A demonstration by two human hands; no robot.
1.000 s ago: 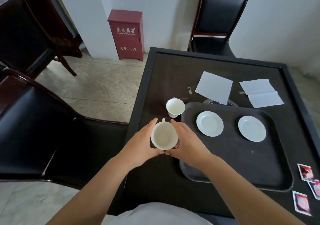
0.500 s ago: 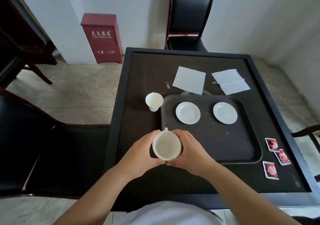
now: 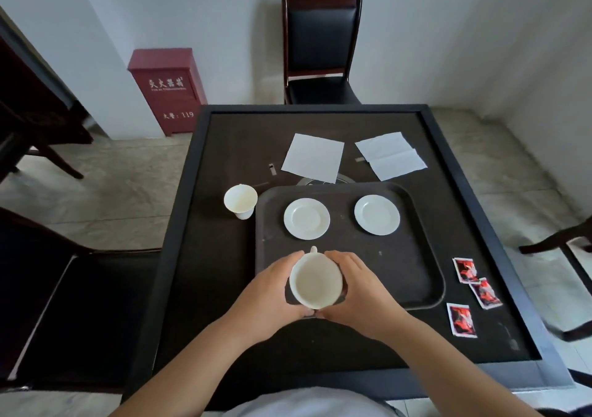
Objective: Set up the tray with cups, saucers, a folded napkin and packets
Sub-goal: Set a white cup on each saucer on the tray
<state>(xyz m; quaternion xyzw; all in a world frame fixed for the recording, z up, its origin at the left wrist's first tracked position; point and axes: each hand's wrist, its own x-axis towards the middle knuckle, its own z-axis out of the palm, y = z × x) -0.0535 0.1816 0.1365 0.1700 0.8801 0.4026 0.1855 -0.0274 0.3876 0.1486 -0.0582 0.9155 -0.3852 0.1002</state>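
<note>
You've carried the white ceramic cup (image 3: 316, 283), cradled in both hands, from beside the dark plastic tray (image 3: 400, 266) to over its near-left corner.

Your left hand (image 3: 272, 291) and right hand (image 3: 358, 291) are bare, with no gloves, rings or watch showing on the fingers or wrists. Both of your forearms are uncovered along their whole visible length, so no sleeves reach into view. At the bottom edge a strip of pale grey-white garment (image 3: 307, 404) shows, smooth and without any print or marking.
</note>
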